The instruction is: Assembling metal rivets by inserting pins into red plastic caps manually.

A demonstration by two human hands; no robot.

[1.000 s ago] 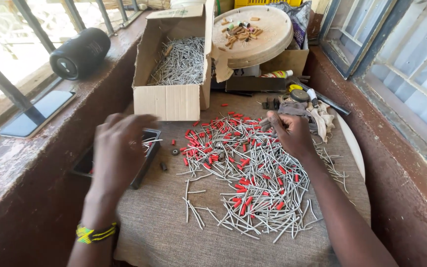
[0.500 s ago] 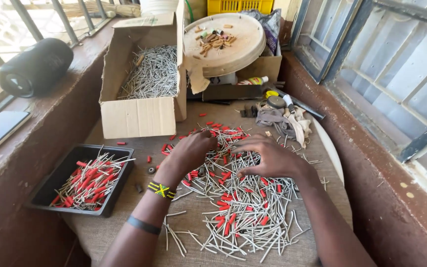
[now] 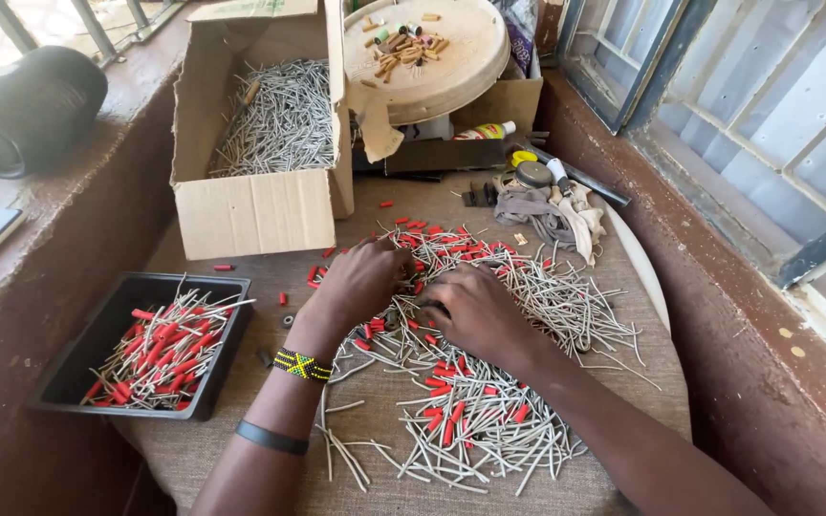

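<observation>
A round table point(image 3: 642, 277) covered in coarse brown cloth lies under both hands. Beyond the left hand stands an open cardboard box point(image 3: 250, 205) holding a heap of bare grey metal pins. Beyond the right hand a round wooden board point(image 3: 451, 67) rests on another box, with small bits scattered on top. Left of the left hand sits a black tray point(image 3: 78, 354) (filled with pins that carry red sleeves). Far to the left, on the ledge, lies a dark cylinder point(image 3: 26, 110).

The pile of pins and red sleeves point(image 3: 470, 382) spreads across the cloth under and around both hands, reaching from their fingers back toward the person's body. A bundle of grey cloth and tools point(image 3: 552, 205) lies beyond and to the right of the right hand.

The left hand point(image 3: 360, 282), a beaded wristband on its wrist, is curled with fingers down in the pile. The right hand point(image 3: 475, 311) is bent beside it, the 2 nearly touching; whether either pinches a pin, I cannot tell.
</observation>
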